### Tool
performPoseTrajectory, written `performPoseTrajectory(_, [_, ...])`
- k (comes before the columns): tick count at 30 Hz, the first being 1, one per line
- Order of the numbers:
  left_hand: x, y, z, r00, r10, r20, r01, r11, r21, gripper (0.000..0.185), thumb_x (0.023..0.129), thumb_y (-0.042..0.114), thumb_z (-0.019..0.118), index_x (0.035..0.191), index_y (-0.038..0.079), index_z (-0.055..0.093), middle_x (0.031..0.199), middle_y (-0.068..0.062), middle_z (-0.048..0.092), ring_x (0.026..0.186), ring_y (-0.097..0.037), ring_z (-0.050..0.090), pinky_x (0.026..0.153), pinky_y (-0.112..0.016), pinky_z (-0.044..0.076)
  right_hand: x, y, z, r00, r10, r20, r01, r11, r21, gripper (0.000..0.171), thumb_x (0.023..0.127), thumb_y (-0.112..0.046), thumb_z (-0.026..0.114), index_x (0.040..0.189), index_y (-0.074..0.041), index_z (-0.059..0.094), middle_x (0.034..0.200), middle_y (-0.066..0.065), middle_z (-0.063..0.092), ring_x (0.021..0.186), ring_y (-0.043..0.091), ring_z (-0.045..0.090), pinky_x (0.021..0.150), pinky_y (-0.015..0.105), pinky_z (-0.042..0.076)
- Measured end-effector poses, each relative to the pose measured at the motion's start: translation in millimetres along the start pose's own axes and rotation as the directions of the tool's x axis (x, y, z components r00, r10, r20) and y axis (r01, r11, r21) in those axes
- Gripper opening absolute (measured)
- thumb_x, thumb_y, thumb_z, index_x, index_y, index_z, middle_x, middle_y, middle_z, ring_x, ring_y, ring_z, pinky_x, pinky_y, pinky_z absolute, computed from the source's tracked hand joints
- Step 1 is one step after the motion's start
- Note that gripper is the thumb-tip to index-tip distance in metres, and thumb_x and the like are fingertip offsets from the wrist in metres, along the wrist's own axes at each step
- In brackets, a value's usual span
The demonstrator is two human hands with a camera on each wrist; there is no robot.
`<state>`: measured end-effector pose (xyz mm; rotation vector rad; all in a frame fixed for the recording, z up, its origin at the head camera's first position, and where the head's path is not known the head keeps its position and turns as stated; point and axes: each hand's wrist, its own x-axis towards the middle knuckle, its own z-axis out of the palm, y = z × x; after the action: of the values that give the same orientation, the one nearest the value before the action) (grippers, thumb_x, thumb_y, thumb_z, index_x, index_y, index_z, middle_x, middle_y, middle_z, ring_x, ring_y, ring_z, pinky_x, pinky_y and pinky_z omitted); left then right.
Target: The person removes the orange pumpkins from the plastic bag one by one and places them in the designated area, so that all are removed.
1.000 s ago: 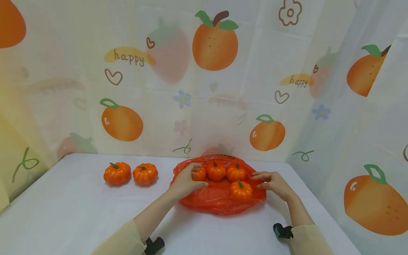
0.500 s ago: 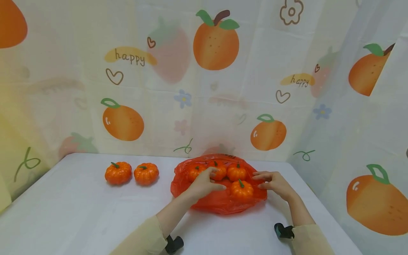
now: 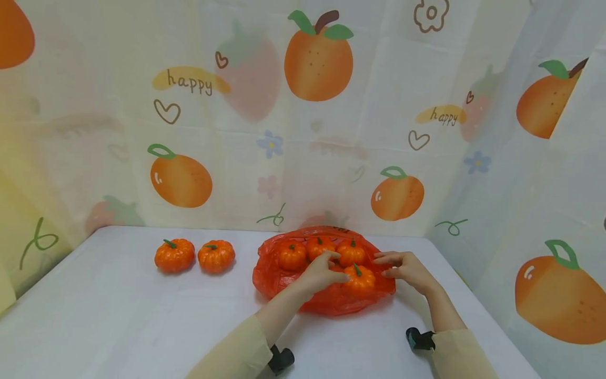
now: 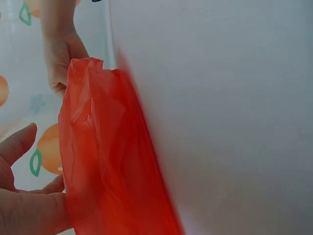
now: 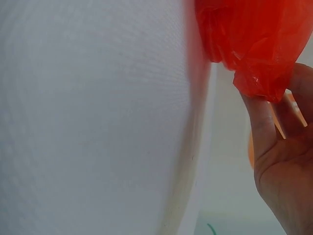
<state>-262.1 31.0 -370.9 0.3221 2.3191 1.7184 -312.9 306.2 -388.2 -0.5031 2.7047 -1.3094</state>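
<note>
Pumpkin (image 3: 359, 279) number four, the nearest of those on the red plastic bag (image 3: 326, 297), now has the left hand (image 3: 322, 272) against it: over the last second that hand has slid from the bag's left edge, across the back row, to this front fruit, its fingers loosely curved and its fingertips touching the pumpkin's left side. Whether they actually pinch it cannot be told from the head view, and the left wrist camera shows only bag film beside the palm. The right hand (image 3: 408, 268) has stayed at the bag's right edge, fingers curled, pinching a fold of the film, as the right wrist view confirms. Judging from this, the bag is being held steady while the front pumpkin is handled. Behind it three more pumpkins (image 3: 321, 250) sit in a row on the bag, toward the table's (image 3: 118, 316) far edge. Farther left, two loose pumpkins (image 3: 195, 256) rest untouched near the far edge.
</note>
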Motion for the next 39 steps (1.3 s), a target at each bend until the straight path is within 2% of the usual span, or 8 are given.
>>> performPoseTrajectory(3, [2.3, -0.3, 4.3, 1.0, -0.02, 0.014, 0.02, 1.0, -0.023, 0.06, 0.086, 0.02, 0.074, 0.138, 0.004, 0.048, 0.136, -0.021, 0.052, 0.109, -0.029, 0.056, 0.1, -0.05, 0.05, 0, -2, 1, 1.0, 0.004, 0.004, -0.004, 1.0, 0.005, 0.034, 0.085, -0.004, 0.062, 0.118, -0.004, 0.072, 0.14, 0.019, 0.059, 0.138, 0.044, 0.044, 0.094, 0.035, 0.057])
performPoseTrajectory(6, [4.8, -0.3, 8.3, 0.999, -0.045, 0.02, 0.046, 0.999, -0.028, 0.06, 0.087, 0.021, 0.074, 0.139, 0.004, 0.048, 0.138, -0.02, 0.051, 0.102, -0.026, 0.059, 0.096, -0.046, 0.054, -1, -3, 1, 1.0, 0.005, 0.005, -0.005, 1.0, 0.003, 0.034, 0.086, -0.004, 0.062, 0.118, -0.005, 0.072, 0.14, 0.019, 0.059, 0.137, 0.043, 0.044, 0.092, 0.034, 0.058])
performPoseTrajectory(11, [12.4, -1.0, 14.8, 0.998, -0.057, 0.011, 0.057, 0.998, 0.001, 0.06, 0.087, 0.024, 0.074, 0.138, 0.005, 0.049, 0.138, -0.017, 0.053, 0.11, -0.027, 0.057, 0.102, -0.048, 0.051, 0, -3, 1, 1.0, 0.007, 0.002, -0.007, 1.0, 0.003, 0.034, 0.086, -0.004, 0.062, 0.118, -0.004, 0.072, 0.14, 0.019, 0.059, 0.137, 0.043, 0.044, 0.089, 0.028, 0.057])
performPoseTrajectory(16, [19.7, -3.0, 22.7, 0.999, -0.043, 0.011, 0.042, 0.997, 0.06, 0.056, 0.087, 0.024, 0.074, 0.135, 0.006, 0.052, 0.14, -0.014, 0.054, 0.122, -0.03, 0.051, 0.109, -0.053, 0.044, 0, -2, 1, 1.0, 0.012, 0.011, -0.012, 1.0, 0.009, 0.034, 0.086, -0.004, 0.061, 0.118, -0.004, 0.072, 0.14, 0.02, 0.058, 0.136, 0.044, 0.045, 0.09, 0.031, 0.057])
performPoseTrajectory(24, [22.9, -1.9, 29.9, 0.999, -0.037, -0.011, 0.038, 0.991, 0.125, 0.057, 0.085, 0.019, 0.077, 0.134, 0.004, 0.053, 0.14, -0.015, 0.053, 0.123, -0.031, 0.051, 0.112, -0.054, 0.042, 0, -1, 0, 1.0, 0.007, 0.012, -0.007, 1.0, 0.013, 0.035, 0.085, -0.004, 0.061, 0.118, -0.004, 0.072, 0.14, 0.02, 0.058, 0.136, 0.045, 0.044, 0.093, 0.036, 0.058])
performPoseTrajectory(30, [21.9, -1.4, 29.9, 0.999, -0.038, -0.009, 0.039, 0.989, 0.144, 0.06, 0.083, 0.016, 0.078, 0.136, 0.007, 0.052, 0.142, -0.016, 0.05, 0.126, -0.032, 0.048, 0.113, -0.056, 0.04, 1, -1, 0, 1.0, 0.01, 0.011, -0.01, 1.0, 0.014, 0.035, 0.085, -0.004, 0.061, 0.119, -0.004, 0.071, 0.141, 0.02, 0.058, 0.137, 0.045, 0.044, 0.096, 0.041, 0.057])
performPoseTrajectory(39, [23.1, -4.5, 30.6, 0.999, -0.046, -0.004, 0.046, 0.986, 0.161, 0.058, 0.082, 0.013, 0.079, 0.134, 0.009, 0.054, 0.139, -0.014, 0.055, 0.122, -0.032, 0.051, 0.111, -0.057, 0.042, 1, 2, 1, 1.0, 0.016, 0.007, -0.016, 1.0, 0.011, 0.036, 0.084, -0.005, 0.062, 0.118, -0.004, 0.072, 0.14, 0.02, 0.058, 0.136, 0.046, 0.044, 0.096, 0.043, 0.057])
